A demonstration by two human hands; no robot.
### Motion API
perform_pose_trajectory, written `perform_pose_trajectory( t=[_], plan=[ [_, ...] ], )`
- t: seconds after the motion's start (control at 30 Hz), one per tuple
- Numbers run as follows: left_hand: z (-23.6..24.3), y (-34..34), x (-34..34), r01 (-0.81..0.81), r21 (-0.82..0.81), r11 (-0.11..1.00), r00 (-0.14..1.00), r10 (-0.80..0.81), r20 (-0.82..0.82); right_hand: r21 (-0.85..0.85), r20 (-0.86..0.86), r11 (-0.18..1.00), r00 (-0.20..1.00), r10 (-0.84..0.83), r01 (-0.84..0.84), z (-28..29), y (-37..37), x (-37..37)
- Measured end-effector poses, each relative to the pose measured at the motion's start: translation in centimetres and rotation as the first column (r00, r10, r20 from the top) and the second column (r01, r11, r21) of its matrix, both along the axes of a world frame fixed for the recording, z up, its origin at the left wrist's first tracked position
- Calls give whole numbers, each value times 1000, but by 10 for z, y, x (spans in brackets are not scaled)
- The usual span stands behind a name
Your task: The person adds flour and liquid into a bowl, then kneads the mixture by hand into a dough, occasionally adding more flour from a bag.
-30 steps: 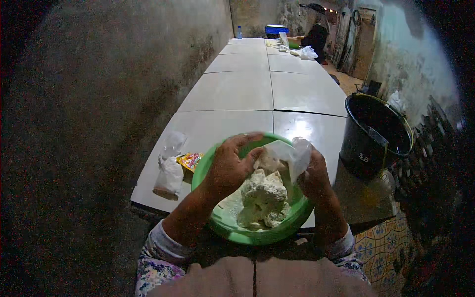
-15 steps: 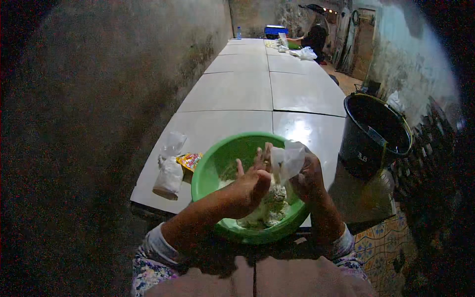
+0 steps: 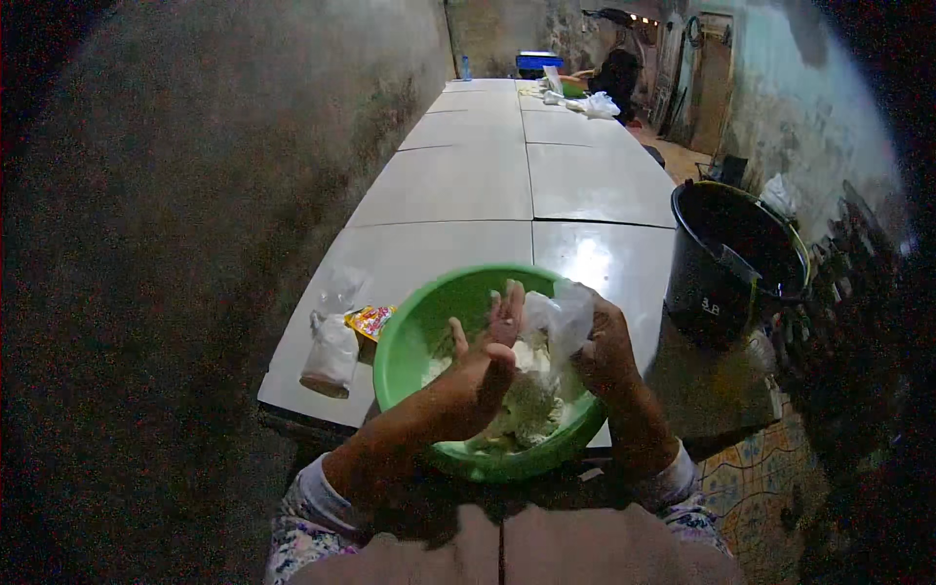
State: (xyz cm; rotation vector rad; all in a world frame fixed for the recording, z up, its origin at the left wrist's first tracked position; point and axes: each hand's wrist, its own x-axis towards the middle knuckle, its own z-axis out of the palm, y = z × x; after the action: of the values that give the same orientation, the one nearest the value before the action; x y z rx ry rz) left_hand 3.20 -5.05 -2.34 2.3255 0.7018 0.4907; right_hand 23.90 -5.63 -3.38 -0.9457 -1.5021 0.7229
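A round green basin [image 3: 392, 366] stands at the near end of the white tabletop, with white, flour-like powder [image 3: 531, 395] in it. Over the basin's right side, my right hand [image 3: 606, 346] grips a clear plastic bag [image 3: 564, 317], its fingers closed round the film. My left hand [image 3: 485, 356] is above the left half of the basin, fingers stretched out and apart, holding nothing. Part of the powder is hidden behind that hand and forearm. Left of the basin are a tied clear bag of white powder [image 3: 331, 356] and a small yellow and red packet [image 3: 370, 321].
A large black bucket [image 3: 712, 283] stands right of the table [image 3: 439, 185]. At the far end a person in dark clothing [image 3: 616, 78] is beside white plastic bags [image 3: 597, 105], a blue container [image 3: 538, 63] and a bottle [image 3: 465, 68]. A grey wall [image 3: 244, 195] borders the left side.
My left hand has shifted slightly left, away from the bag. The bag hangs lower and looks more spread out in my right hand, showing more powder between the hands.
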Motion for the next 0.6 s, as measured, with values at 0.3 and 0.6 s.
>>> perform_pose_trajectory(
  t=[0.3, 0.6],
  plan=[
    [15, 1, -7, -123, 67, 990, 992, 121, 38, -108, -267, 980, 955, 130, -164, -17, -2, 11],
    [22, 11, -3, -330, 270, 905, 942, 335, 29, 211, 366, 965, 928, 68, -153, 1, 3, 5]
  ],
)
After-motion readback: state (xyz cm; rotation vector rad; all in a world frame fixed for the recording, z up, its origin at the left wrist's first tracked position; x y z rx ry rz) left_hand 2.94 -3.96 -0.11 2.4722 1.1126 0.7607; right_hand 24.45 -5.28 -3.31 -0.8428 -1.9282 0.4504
